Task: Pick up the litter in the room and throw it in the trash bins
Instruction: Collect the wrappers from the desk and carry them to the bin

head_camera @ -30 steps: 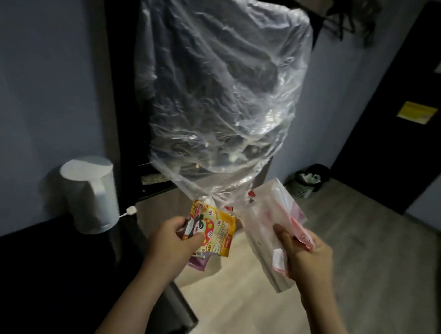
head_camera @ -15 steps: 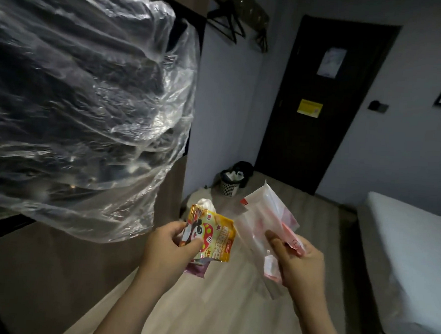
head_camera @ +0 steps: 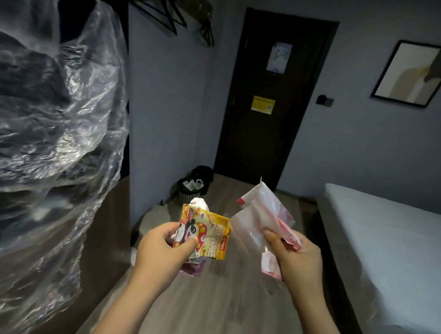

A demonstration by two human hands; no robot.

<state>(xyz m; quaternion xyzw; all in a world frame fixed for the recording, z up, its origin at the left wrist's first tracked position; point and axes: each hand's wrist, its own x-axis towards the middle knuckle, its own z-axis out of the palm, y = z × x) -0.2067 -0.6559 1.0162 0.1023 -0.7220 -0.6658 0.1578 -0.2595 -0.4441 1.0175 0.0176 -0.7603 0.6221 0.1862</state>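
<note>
Both hands up in front of the camera, each full of litter. Left hand [head_camera: 161, 246] closed on a yellow snack wrapper [head_camera: 206, 234] with a cartoon print, thumb pressed on its front; a white crumpled tissue [head_camera: 199, 204] sticks up behind the wrapper and a purple wrapper [head_camera: 194, 267] hangs below it, same grip. Right hand [head_camera: 295, 259] closed on a clear plastic bag [head_camera: 256, 215] with a red corner tag, plus pink-and-white packaging [head_camera: 291, 239] pinched under the thumb; the bag's top stands up above the fingers. The two bundles are just beside each other, not clearly touching. Trash bin [head_camera: 188, 194], dark mesh with a white liner, sits on the wood floor [head_camera: 205, 308] well ahead, against the wall near the dark door [head_camera: 261, 143]; a second black bin [head_camera: 202, 173] is right behind it. Large clear plastic sheet [head_camera: 48, 143] over dark stuff fills the left side. Bed [head_camera: 390, 241] with white cover on the right. Hangers [head_camera: 169, 14] on the wall top left, framed picture [head_camera: 415, 73] top right. Frame is dim with slight motion blur near the hands.
</note>
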